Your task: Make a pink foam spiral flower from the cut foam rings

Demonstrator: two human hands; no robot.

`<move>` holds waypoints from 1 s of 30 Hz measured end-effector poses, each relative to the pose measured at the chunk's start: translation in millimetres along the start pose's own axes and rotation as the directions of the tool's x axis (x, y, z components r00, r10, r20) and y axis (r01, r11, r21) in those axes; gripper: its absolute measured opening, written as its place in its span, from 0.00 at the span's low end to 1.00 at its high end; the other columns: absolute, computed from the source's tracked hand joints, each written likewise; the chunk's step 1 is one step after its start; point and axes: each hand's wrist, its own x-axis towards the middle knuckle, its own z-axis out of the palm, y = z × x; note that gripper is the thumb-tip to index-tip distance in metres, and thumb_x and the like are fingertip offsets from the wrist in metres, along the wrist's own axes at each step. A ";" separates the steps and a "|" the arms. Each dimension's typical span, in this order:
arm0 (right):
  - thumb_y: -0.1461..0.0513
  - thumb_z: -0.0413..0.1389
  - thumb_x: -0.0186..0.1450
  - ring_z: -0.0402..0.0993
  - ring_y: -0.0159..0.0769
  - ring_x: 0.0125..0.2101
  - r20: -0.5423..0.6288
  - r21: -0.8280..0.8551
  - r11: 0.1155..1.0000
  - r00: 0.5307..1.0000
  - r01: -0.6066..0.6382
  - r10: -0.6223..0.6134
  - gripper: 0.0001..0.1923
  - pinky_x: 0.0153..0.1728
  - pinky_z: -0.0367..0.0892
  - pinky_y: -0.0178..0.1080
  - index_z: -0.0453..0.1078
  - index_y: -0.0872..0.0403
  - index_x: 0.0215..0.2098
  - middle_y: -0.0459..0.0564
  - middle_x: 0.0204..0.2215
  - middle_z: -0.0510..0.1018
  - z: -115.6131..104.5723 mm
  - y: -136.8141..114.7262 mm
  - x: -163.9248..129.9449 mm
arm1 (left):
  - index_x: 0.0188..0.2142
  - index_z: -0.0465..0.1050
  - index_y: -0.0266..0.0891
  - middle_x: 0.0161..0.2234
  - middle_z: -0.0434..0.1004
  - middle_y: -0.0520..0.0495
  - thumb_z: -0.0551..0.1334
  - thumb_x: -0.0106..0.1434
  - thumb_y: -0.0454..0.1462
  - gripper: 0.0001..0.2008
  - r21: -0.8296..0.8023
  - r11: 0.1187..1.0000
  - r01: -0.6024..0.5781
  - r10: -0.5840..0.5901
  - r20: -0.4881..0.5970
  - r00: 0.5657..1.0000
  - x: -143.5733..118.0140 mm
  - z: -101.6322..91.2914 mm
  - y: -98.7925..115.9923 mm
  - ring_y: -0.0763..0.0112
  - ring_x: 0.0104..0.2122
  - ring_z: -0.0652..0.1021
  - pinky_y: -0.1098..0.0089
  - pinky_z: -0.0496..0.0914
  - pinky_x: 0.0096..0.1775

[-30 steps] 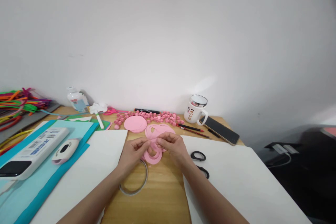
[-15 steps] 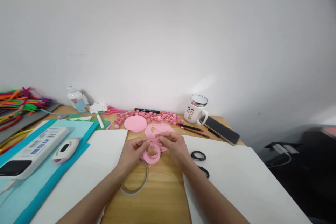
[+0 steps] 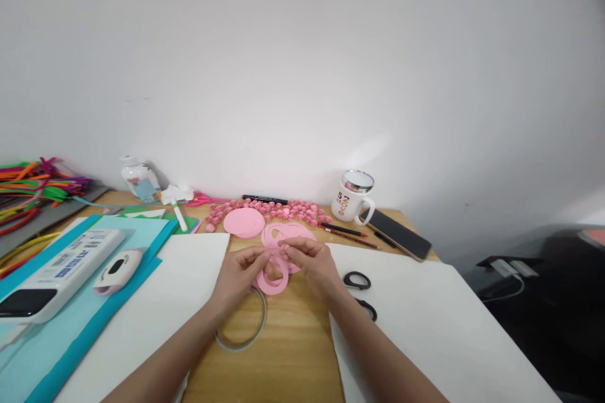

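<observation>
Being held between the left hand (image 3: 239, 274) and the right hand (image 3: 314, 264) is a thin pink paper piece (image 3: 275, 252), just above the brown wooden desk (image 3: 297, 352). Each grip is pinched closed on it, thumb against forefinger. Compared with a second ago, the flat pink paper ring (image 3: 274, 288) below is seen slightly narrower, while both hands are kept nearly in place.

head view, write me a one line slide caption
Left grip and right grip pinching close together at pink cut-out rings, with pink discs and small pink balls beyond.
</observation>
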 end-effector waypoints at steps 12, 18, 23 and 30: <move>0.59 0.63 0.47 0.73 0.33 0.29 -0.198 0.057 0.985 0.968 0.165 -0.150 0.12 0.36 0.69 0.39 0.73 0.56 0.29 0.50 0.30 0.78 -5.9 -0.9 5.0 | 0.32 0.77 0.34 0.21 0.75 0.50 0.63 0.50 0.42 0.14 0.007 0.999 -0.047 0.047 -0.024 0.999 1.9 -2.6 1.7 0.74 0.21 0.72 0.78 0.65 0.22; 0.59 0.63 0.47 0.71 0.30 0.24 -0.115 -0.029 0.992 0.986 0.120 -0.122 0.11 0.32 0.69 0.37 0.73 0.55 0.28 0.47 0.25 0.77 -3.1 -1.5 2.2 | 0.34 0.76 0.34 0.21 0.75 0.49 0.65 0.48 0.42 0.16 -0.046 0.998 -0.036 0.038 0.034 0.999 1.5 -1.4 3.1 0.71 0.22 0.73 0.76 0.66 0.23; 0.58 0.64 0.45 0.72 0.31 0.22 0.067 -0.053 0.999 0.998 0.007 -0.004 0.13 0.27 0.69 0.35 0.71 0.56 0.26 0.46 0.21 0.76 7.1 -2.9 -4.9 | 0.36 0.74 0.35 0.20 0.74 0.50 0.66 0.46 0.40 0.17 -0.039 0.999 0.000 0.004 0.084 0.996 1.4 0.4 1.3 0.74 0.20 0.73 0.79 0.62 0.18; 0.59 0.65 0.44 0.71 0.29 0.21 -0.018 -0.110 0.994 1.000 0.019 -0.021 0.11 0.26 0.67 0.32 0.72 0.56 0.23 0.44 0.19 0.76 9.0 -7.1 -6.9 | 0.30 0.76 0.35 0.16 0.72 0.51 0.62 0.50 0.44 0.14 0.022 1.000 -0.009 0.007 0.075 0.997 0.0 0.7 1.1 0.77 0.15 0.68 0.80 0.57 0.14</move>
